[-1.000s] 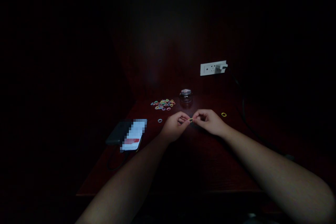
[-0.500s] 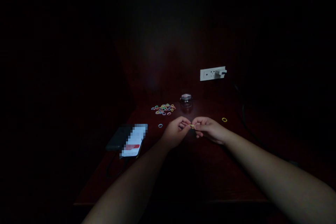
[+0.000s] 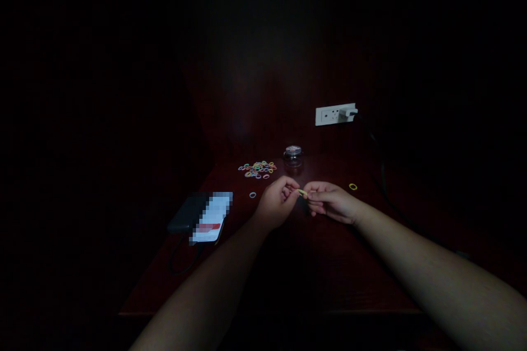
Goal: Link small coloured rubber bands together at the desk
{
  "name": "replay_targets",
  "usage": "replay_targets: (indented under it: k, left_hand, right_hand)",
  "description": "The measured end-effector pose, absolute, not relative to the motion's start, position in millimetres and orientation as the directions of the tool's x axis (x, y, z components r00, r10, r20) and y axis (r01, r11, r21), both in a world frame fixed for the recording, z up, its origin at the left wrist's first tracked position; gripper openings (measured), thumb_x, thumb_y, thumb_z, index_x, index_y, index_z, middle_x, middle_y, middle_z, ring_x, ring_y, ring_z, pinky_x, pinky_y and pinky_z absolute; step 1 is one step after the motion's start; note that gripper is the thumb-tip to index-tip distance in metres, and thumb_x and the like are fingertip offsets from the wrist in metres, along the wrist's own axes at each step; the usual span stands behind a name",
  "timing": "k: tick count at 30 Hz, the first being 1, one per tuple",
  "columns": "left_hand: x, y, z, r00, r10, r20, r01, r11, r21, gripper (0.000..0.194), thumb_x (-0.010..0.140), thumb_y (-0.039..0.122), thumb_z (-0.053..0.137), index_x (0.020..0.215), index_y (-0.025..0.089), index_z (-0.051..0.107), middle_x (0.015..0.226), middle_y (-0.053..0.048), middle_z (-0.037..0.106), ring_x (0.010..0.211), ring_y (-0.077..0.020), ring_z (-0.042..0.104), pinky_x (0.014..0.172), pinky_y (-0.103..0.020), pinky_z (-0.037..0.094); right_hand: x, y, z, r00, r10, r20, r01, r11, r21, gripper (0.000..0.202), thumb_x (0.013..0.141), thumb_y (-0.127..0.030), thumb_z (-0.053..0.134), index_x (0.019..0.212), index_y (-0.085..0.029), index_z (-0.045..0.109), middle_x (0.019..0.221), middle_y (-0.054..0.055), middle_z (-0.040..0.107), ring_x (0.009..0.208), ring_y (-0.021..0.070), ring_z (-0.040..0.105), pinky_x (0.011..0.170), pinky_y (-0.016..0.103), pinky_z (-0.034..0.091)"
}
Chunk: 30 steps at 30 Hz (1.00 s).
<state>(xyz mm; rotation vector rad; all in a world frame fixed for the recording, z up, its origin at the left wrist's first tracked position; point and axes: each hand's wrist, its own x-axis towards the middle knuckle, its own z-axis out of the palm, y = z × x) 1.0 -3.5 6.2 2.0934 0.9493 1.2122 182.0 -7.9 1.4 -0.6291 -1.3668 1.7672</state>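
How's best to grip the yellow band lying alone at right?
Probably pinch the lone yellow band by its near edge, coming from above with the nearer right hand: it lies as a thin open ring, apart from the pile of bands. That hand holds a second yellow band.

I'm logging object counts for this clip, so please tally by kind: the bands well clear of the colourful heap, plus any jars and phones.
Held yellow band: 1
Loose yellow band: 1
Loose pale bluish band: 1
Jar: 1
Phone: 1
Total: 5
The heap of bands is left out; its bands overlap too much to count.
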Motion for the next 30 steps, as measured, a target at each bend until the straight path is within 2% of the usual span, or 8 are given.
replay_targets:
  k: [6,11,19,30]
  left_hand:
    - [2,0,0,0.339,0.826,0.451,0.276,-0.546,0.791,0.019,0.08,0.027,0.056,0.095,0.016,0.056,0.08,-0.002,0.06,0.07,-0.0093,0.053,0.058,-0.019,0.041]
    - [1,3,-2,0.309,0.831,0.462,0.27,-0.543,0.795,0.023,0.078,0.031,0.06,0.095,0.015,0.057,0.085,-0.004,0.063,0.071,-0.0093,0.056,0.058,-0.018,0.042]
    - [2,6,-5,0.355,0.852,0.384,0.244,-0.482,0.842,0.024,0.076,0.034,0.062,0.087,0.013,0.065,0.081,-0.007,0.068,0.073,-0.0137,0.062,0.066,-0.024,0.048]
    - [3,2,1,0.346,0.862,0.369,0.247,-0.463,0.851,0.02,0.076,0.031,0.062,0.082,0.012,0.067,0.077,-0.007,0.069,0.068,-0.0136,0.062,0.062,-0.023,0.048]
  right_hand:
    - [177,-9,3,-0.464,0.881,0.095,-0.27,-0.038,-0.962,0.02,0.069,-0.03,0.07,0.075,-0.015,0.059,0.05,-0.005,0.047,0.046,0.0059,0.04,0.055,0.025,0.044]
    - [177,-8,2,-0.406,0.905,0.13,-0.268,0.018,-0.963,0.021,0.069,-0.031,0.071,0.074,-0.014,0.06,0.053,-0.004,0.051,0.048,0.0069,0.044,0.055,0.025,0.043]
    - [178,-7,0,-0.416,0.902,0.12,-0.278,0.0,-0.96,0.018,0.069,-0.028,0.072,0.075,-0.014,0.061,0.053,-0.004,0.053,0.048,0.0064,0.045,0.054,0.023,0.043]
    - [177,-7,0,-0.404,0.908,0.107,-0.242,0.007,-0.97,0.019,0.069,-0.028,0.071,0.075,-0.014,0.059,0.052,-0.003,0.055,0.047,0.0067,0.047,0.051,0.022,0.041]
